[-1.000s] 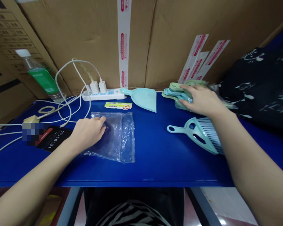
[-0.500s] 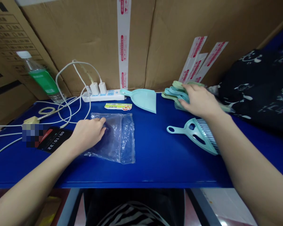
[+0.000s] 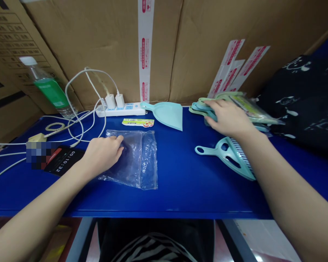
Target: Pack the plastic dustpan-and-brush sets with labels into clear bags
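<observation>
Since half a second ago the right hand (image 3: 229, 118) has lifted the top of the stack of dustpans (image 3: 204, 106) a little, so that a packed set in clear wrap (image 3: 251, 107) now tilts up behind the fingers; the left hand (image 3: 102, 154) has not moved. The right hand lies palm down at about 2 o'clock on the blue bench (image 3: 180, 174), its fingers curled over the stack's near edge and gripping it, the thumb hidden. The left hand rests at 9 o'clock of the bench's middle, fingers loosely bent and pressing flat on the clear plastic bag (image 3: 138, 160), which lies spread on the bench with its open end towards the hand. A loose teal dustpan (image 3: 166, 114) lies at 12 o'clock, just behind the bag, with a small printed label (image 3: 138, 122) between them. A teal hand brush (image 3: 229, 156) lies at 3 o'clock, partly under the right forearm. At 10 o'clock are a white power strip (image 3: 120, 109) with chargers and cables, a bottle (image 3: 50, 89) with a green label, and a phone (image 3: 62, 160) showing a timer beside the left wrist.
</observation>
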Available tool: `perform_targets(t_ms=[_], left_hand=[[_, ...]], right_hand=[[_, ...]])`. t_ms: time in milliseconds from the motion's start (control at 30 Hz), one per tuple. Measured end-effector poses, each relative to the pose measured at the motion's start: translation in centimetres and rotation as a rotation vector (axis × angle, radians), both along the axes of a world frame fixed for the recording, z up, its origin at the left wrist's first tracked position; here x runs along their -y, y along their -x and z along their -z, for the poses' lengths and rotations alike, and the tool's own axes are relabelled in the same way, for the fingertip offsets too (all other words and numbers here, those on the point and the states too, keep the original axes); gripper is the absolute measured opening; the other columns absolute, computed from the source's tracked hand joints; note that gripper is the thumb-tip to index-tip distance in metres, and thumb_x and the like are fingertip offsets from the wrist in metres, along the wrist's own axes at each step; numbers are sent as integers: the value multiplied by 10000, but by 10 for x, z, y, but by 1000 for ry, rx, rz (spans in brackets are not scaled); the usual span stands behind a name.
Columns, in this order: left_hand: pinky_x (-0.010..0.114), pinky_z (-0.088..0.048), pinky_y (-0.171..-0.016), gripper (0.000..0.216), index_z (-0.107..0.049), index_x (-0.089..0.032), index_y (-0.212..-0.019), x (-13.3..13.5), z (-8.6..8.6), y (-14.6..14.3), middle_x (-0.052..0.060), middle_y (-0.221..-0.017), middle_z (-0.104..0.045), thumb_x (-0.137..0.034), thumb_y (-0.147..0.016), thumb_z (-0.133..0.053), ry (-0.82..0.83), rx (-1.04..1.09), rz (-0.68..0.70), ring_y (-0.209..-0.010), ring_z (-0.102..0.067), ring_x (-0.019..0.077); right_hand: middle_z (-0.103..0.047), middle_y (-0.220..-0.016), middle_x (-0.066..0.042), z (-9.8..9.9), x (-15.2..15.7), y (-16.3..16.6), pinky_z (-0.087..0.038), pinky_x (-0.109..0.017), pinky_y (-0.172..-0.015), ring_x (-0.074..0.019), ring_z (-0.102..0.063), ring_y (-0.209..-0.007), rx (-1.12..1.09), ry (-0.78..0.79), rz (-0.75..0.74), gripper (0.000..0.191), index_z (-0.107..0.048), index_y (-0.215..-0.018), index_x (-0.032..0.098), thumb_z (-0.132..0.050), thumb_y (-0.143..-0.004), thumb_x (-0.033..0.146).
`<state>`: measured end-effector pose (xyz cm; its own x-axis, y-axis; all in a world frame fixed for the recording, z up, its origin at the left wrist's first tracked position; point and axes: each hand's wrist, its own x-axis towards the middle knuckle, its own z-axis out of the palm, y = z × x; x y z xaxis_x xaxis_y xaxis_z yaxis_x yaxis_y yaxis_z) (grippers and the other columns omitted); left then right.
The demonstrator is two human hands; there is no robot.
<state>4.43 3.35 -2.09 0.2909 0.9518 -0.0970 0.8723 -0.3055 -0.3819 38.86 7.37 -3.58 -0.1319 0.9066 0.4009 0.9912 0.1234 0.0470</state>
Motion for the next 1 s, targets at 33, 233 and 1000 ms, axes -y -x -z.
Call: perform_targets(t_ms=[33,233,1000], left_hand=[[449,-561,-716,361,-597,-123,-1235,0,0,0,152,-1099,-721,-276,-959,-422,0,-1,0,-921,-707,374],[439,-558,-712,348,-603,-135,-1218,-1,1,-1,143,-1065,-730,-273,-965,-409,0,-11,-8,-913,-709,370],[381,-523,-686,366,-596,-141,-1204,0,-1,-1,143,-1076,-728,-280,-958,-363,5,-22,-5,-921,-709,351]], right_hand=[[-637,-1252,-167,0,0,0,-469,-551,-946,-403,-571,-1142,-1,0,1,501,-541,-1318,184,-478,-832,286],[-623,-1249,-198,-2,2,2,-474,-534,-929,-394,-575,-1138,-20,7,41,499,-530,-1313,150,-478,-836,289],[-670,-1185,-157,-2,1,5,-448,-563,-986,-382,-595,-1109,-2,-51,-70,474,-565,-1293,171,-411,-859,283]])
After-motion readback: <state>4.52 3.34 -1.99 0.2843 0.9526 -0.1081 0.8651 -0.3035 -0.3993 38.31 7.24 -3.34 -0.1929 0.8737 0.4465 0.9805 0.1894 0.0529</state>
